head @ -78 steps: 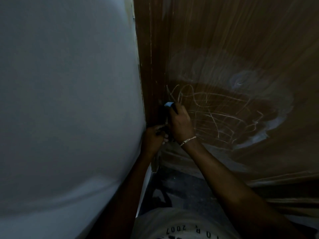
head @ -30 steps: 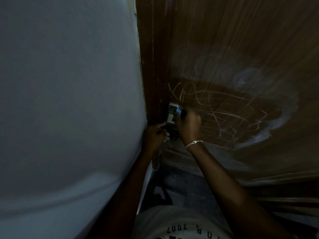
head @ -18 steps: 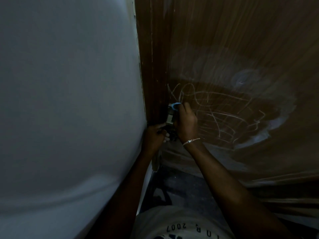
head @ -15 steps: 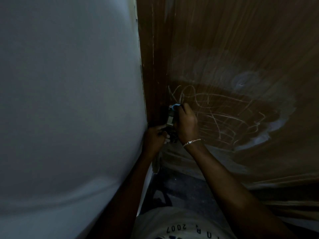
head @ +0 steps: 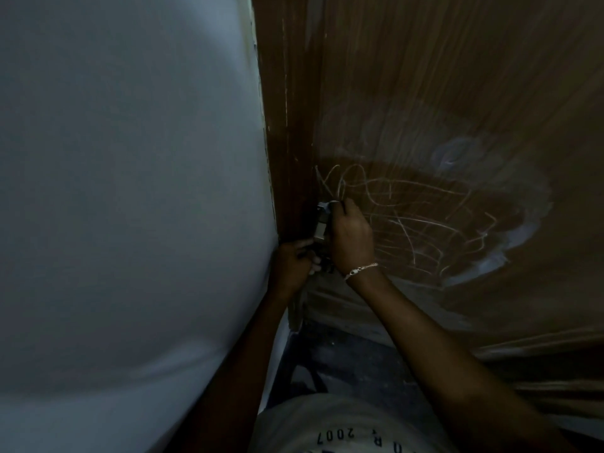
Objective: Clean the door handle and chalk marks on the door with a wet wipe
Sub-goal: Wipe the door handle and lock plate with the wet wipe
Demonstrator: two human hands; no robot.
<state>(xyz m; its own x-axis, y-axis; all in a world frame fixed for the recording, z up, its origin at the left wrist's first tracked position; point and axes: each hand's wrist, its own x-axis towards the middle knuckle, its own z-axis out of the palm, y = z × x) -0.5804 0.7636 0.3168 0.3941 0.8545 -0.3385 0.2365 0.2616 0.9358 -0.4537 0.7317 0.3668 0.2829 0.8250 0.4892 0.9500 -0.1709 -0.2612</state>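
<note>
Head view: one door handle (head: 321, 223); right grip (head: 351, 235) pinches one wipe (head: 332, 202), left grip (head: 292, 263) unclear.

The silvery metal door handle (head: 321, 223) is mostly hidden behind the right hand (head: 351, 237), where only a pale sliver of wet wipe (head: 333, 202) shows at the fingertips (head: 347, 205). Whether the left hand (head: 292, 264) grips anything is lost in shadow, and the printed lettering on the pale shirt (head: 343, 416) is cut by the bottom edge.
</note>
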